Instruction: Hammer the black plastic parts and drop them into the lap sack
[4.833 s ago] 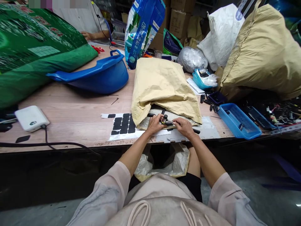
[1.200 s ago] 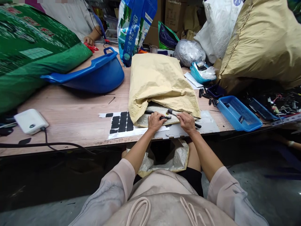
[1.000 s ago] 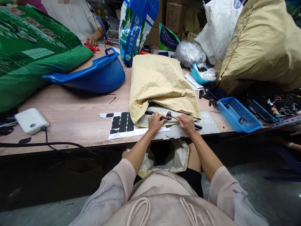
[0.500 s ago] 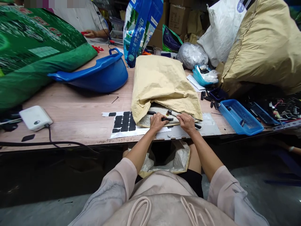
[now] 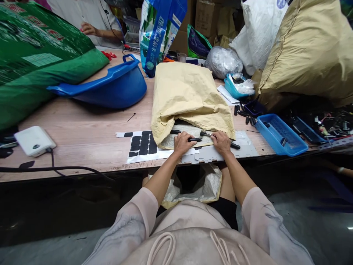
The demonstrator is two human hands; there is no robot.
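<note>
Wood-patterned worktop [image 5: 102,125] bears a yellow sack [image 5: 187,86]; over its mouth, the left fingers [image 5: 186,137] are curled on a slim black piece [image 5: 195,139] (probably light, slick), the right fingers [image 5: 217,135] around a hammer [image 5: 203,132], seemingly stiff, head-heavy, best held by its black handle [image 5: 235,146].

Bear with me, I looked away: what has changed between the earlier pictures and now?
The right hand and its hammer-like tool have moved rightward, away from the left hand. The co-worker's hand has shifted leftward. The left hand still holds a black piece; the blue basin and cream sack stayed put.
</note>
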